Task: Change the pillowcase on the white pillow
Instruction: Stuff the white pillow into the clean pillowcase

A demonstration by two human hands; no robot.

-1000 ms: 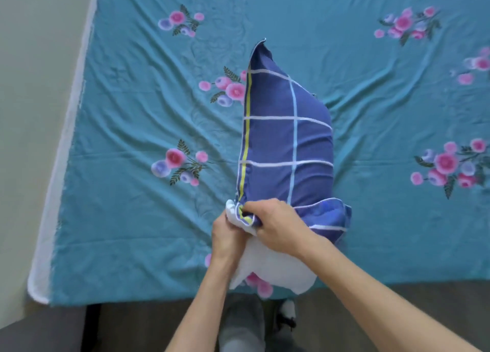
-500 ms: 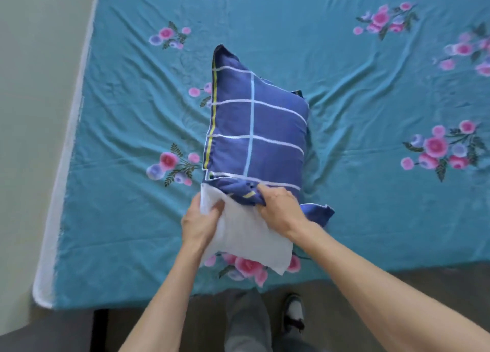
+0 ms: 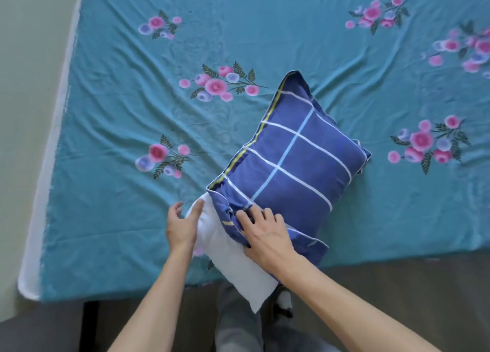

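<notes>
The pillow stood up a moment ago; now it lies flat and turned on the wrinkled teal flowered bedsheet (image 3: 111, 219). The right hand (image 3: 267, 235) presses spread fingers on the bunched edge of the blue checked cloth pillowcase (image 3: 291, 161). The left hand (image 3: 183, 225) is loose, touching the soft white pillow (image 3: 238, 267) sticking out. I think the case is mostly on.

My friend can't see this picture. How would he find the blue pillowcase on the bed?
Look at the big teal bedsheet with pink flowers, then at its near edge by the two hands. The blue pillowcase lies there, covering most of a white pillow. It is the only dark blue thing, checked with white and pale blue lines, with a yellow stripe along one side.
</notes>
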